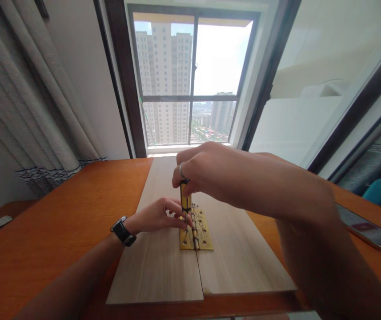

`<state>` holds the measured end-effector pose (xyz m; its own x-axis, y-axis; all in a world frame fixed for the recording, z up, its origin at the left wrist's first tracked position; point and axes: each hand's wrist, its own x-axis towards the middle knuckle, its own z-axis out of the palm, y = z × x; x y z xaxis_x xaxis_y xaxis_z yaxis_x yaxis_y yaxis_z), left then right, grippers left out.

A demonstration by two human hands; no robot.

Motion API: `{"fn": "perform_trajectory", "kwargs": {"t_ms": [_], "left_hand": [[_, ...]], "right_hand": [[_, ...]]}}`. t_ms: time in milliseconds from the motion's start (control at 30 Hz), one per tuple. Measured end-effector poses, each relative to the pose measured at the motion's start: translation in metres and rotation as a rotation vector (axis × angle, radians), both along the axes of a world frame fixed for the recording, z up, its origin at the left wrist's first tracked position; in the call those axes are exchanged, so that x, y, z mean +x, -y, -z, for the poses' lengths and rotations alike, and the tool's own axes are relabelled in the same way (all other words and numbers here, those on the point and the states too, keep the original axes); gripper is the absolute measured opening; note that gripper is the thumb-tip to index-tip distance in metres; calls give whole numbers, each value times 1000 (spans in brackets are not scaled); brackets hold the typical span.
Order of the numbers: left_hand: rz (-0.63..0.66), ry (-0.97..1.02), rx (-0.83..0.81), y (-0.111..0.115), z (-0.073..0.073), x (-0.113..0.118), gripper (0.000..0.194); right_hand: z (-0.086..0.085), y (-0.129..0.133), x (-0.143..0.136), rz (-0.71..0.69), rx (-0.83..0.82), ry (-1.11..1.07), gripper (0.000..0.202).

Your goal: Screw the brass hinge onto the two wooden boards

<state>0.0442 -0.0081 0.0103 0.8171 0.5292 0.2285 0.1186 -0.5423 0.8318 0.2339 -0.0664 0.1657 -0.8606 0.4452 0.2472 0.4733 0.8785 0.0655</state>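
Note:
My right hand [193, 164], with a ring on one finger, is closed around the top of a screwdriver [186, 195] with a yellow and black handle. The screwdriver stands upright, its tip down on the left leaf of a brass-coloured hinge [204, 229]. Thumb and fingers of my left hand [163, 215] pinch around the metal shaft near its lower end; any screw between them is too small to make out. The hinge lies opened flat across the seam of two pale wooden boards, a left board [157, 275] and a right board [243, 262]. Several small screws [194, 206] lie by the hinge's far end.
Beneath the boards is an orange-brown wooden table [77, 213]. A phone [370, 226] lies at its right side, beyond my right forearm. Behind the table are a window [193, 98] and, on the left, a grey curtain [37, 98].

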Motion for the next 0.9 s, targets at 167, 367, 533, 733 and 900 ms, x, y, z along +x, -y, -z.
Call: {"fn": "perform_trajectory", "kwargs": {"t_ms": [167,367,533,733,900], "left_hand": [[-12,58,-101,0,4,0,27],[-81,42,-59,1,1,-3,21],[-56,26,-11,0,1,-2,25],[-68,-12,60,-5,4,-1,23],[-175,173,-11,-13,3,-7,37]], "right_hand": [[2,2,-10,73,13,23,15],[1,2,-5,4,-57,-7,12],[-1,-2,1,-90,-71,-35,24],[-3,-1,3,-11,-23,38,18],[-5,1,5,3,3,45,20]]}}
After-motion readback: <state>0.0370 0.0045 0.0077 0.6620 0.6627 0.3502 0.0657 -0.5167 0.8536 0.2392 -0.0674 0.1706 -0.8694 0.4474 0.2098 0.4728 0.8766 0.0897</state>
